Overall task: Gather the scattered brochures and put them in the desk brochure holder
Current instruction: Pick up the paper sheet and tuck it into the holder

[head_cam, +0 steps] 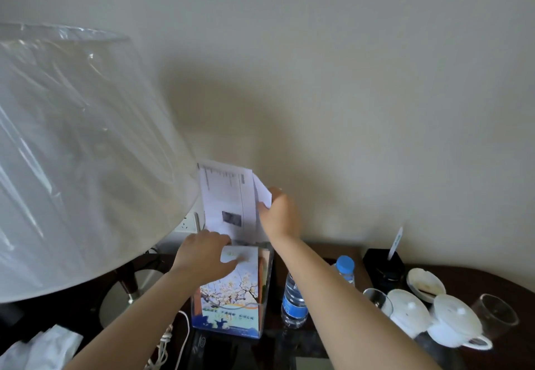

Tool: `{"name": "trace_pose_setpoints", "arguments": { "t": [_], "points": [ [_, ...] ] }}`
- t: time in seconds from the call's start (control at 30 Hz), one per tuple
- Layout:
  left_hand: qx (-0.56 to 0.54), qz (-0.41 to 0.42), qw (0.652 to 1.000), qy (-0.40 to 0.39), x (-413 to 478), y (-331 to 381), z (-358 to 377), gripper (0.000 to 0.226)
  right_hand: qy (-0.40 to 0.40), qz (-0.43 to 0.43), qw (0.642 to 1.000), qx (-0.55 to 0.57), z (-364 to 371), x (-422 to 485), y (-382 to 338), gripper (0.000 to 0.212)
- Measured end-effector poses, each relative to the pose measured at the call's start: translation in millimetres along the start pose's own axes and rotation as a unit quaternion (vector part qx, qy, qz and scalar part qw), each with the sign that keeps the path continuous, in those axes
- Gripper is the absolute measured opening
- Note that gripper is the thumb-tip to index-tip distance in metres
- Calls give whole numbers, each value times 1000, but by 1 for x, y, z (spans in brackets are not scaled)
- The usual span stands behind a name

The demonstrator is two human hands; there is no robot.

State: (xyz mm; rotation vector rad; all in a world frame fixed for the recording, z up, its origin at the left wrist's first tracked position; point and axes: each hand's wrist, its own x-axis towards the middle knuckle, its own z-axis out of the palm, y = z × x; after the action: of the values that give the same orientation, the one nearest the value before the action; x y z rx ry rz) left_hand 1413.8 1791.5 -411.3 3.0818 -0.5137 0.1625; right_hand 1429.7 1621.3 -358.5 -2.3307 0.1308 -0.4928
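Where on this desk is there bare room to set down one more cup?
Bare desk shows at the far right, behind the glass and right of the dish. A narrow strip lies between holder and bottle. Crowded: around the cups on the right, and by the lamp base and cords on the left.

Dark wooden desk (492, 284) is carrying plenty: lamp base (127, 291) sitting at the left, clear brochure holder (267, 294) standing mid-desk, water bottle (293, 303) standing just right of it, and lidded white cups (451, 320), glasses (496, 313), a dish (425, 284) and a black box (382, 268) crowding the right end.
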Motion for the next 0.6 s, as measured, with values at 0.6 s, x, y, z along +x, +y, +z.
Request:
{"name": "trace_pose_setpoints", "arguments": {
  "t": [0.6],
  "points": [
    [-27,36,998,34,-16,-4,-7,40,-141,7,988,-56,9,17,17,19]
  ]
}}
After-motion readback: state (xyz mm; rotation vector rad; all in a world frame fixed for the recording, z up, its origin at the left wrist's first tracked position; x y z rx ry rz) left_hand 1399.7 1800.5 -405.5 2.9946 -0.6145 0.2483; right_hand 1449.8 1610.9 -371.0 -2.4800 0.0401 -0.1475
